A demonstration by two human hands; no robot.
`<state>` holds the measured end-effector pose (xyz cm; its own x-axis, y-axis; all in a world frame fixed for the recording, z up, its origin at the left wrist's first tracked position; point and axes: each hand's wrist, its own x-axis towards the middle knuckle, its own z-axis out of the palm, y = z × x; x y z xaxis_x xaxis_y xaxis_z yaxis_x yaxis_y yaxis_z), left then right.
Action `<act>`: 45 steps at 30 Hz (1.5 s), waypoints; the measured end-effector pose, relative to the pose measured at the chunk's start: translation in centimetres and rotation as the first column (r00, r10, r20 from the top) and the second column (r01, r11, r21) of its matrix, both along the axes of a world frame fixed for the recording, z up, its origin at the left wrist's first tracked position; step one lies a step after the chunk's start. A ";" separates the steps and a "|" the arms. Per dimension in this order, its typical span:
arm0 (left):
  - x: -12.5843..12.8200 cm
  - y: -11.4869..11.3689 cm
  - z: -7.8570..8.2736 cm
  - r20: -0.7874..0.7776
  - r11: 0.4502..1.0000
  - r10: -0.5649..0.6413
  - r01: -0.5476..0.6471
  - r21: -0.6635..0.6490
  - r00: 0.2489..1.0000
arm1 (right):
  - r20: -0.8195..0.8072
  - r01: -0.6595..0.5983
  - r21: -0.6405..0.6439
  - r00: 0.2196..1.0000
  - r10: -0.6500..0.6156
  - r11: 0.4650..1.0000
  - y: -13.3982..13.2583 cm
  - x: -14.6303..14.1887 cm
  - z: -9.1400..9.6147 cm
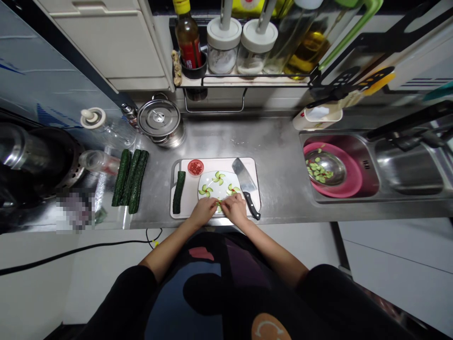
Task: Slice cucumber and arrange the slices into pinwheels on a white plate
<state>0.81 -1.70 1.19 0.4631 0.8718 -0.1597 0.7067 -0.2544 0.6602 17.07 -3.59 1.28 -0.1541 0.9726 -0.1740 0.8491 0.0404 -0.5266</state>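
Well to the left of the white plate (216, 190), three whole cucumbers (129, 182) lie side by side on the counter; they look firm and fairly weighty, their bumpy skin giving a sure hold around the middle. Nearer the plate, on its left, a cut length of cucumber (179, 192) rests on the cutting board (188, 198); it would probably roll if nudged, so it is best gripped across its sides. Just beyond the plate's upper left corner stands a small red dish (196, 167) of chopped red bits.

The person's left hand (204, 211) is at the plate's near edge, its fingers curled inward and tips gathered. On the plate, thin green cucumber slices (218, 178) form fan-like clusters, with another between the hands. These slices should be very light, wet and slippery, bending a little but tearing if squeezed; the rind edge is the stiffest place to pinch. The right hand (234, 208) mirrors the left, tips bent toward the same near cluster. The fingertips are too small and shadowed to tell whether either hand grasps a slice or merely touches one.

To the plate's right lies a cleaver (245, 176), safest taken by its black handle.
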 end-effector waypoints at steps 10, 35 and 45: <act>-0.1 0.0 0.1 0.013 0.998 0.039 -0.038 -0.046 0.999 | -0.026 0.044 -0.056 0.999 -0.045 0.997 -0.5 -0.4 0.4; -0.3 0.1 0.0 0.061 0.998 0.067 -0.066 -0.014 0.996 | -0.016 0.106 -0.093 0.994 -0.108 0.990 -0.1 -0.4 0.4; -0.6 0.7 -0.3 0.122 0.998 -0.006 -0.002 0.070 0.993 | -0.212 0.021 -0.007 0.977 -0.022 1.000 0.1 0.9 -0.9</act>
